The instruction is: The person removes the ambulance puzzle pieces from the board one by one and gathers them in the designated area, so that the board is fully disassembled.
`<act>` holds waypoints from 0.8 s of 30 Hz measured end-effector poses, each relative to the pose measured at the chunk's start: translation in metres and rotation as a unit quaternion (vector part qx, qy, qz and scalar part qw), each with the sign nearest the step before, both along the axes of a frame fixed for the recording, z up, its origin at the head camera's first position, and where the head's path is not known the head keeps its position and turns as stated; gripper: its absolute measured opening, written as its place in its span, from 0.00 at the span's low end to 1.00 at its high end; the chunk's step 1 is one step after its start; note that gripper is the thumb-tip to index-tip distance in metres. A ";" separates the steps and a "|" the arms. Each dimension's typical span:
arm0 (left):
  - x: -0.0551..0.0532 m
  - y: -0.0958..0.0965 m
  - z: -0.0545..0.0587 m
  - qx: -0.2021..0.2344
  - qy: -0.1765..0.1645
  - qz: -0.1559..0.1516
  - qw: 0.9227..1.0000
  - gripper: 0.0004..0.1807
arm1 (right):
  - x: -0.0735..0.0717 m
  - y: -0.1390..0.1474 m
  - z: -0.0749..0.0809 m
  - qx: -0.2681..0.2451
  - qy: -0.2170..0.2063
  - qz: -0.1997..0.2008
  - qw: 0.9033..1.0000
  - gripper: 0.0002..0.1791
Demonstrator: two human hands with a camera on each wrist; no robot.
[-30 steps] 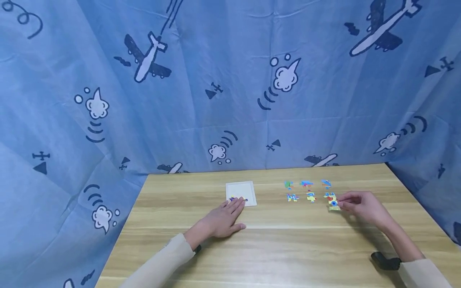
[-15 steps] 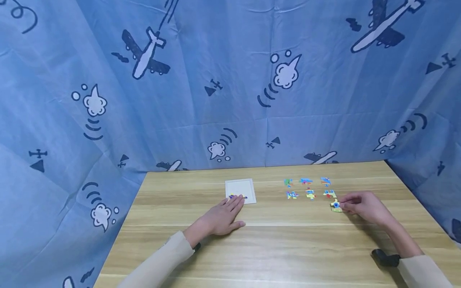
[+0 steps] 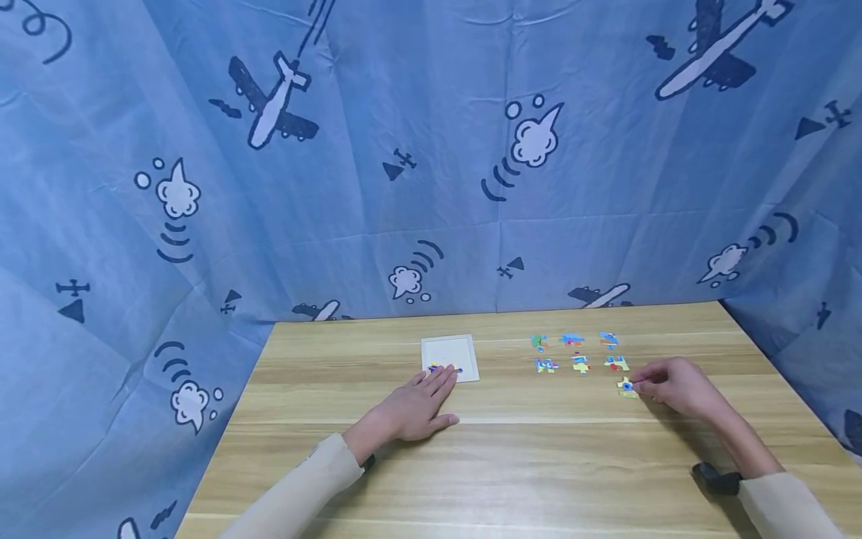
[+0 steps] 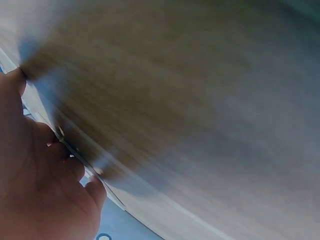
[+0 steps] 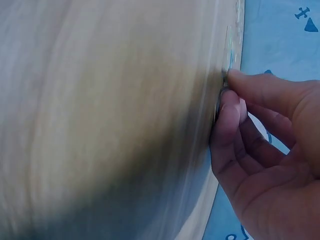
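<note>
My right hand (image 3: 676, 388) pinches a yellow jigsaw piece with a blue circle (image 3: 626, 387) between thumb and fingers, low over the table at the right. In the right wrist view this hand (image 5: 270, 122) has its thumb and fingertips together at the tabletop, the piece mostly hidden. My left hand (image 3: 416, 408) lies flat, fingertips over the near side of a square white puzzle tray (image 3: 450, 349). Bits of a yellow and dark blue jigsaw piece (image 3: 433, 367) show around those fingers. From the left wrist, the hand (image 4: 45, 175) appears with its fingers reaching over the tray edge.
Several colourful jigsaw pieces lie in two rows right of the tray, among them a green one (image 3: 539, 341), a blue one (image 3: 609, 340) and a red and yellow one (image 3: 616, 364). A blue curtain (image 3: 458, 150) with airplane prints hangs behind the wooden table (image 3: 485, 479).
The right hand has brought the blue-circle piece slightly nearer to me, away from the red and yellow piece it overlapped. My left hand stays in place; the head view has shifted a little.
</note>
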State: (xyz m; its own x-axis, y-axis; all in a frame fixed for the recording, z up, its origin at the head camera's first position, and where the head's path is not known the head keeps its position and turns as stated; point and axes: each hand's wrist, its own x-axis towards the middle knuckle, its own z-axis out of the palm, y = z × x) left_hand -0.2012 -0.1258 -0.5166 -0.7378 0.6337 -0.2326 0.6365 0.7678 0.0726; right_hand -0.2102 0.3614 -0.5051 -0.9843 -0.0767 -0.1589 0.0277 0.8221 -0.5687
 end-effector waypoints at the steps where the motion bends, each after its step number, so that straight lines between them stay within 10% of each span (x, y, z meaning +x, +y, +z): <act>1: 0.000 0.000 0.000 0.000 0.000 0.000 1.000 0.45 | 0.000 0.000 0.000 0.001 0.003 0.001 1.000 0.12; 24: 0.000 0.001 -0.002 -0.002 0.003 0.001 1.000 0.44 | 0.000 0.002 0.007 -0.008 0.051 0.002 0.999 0.11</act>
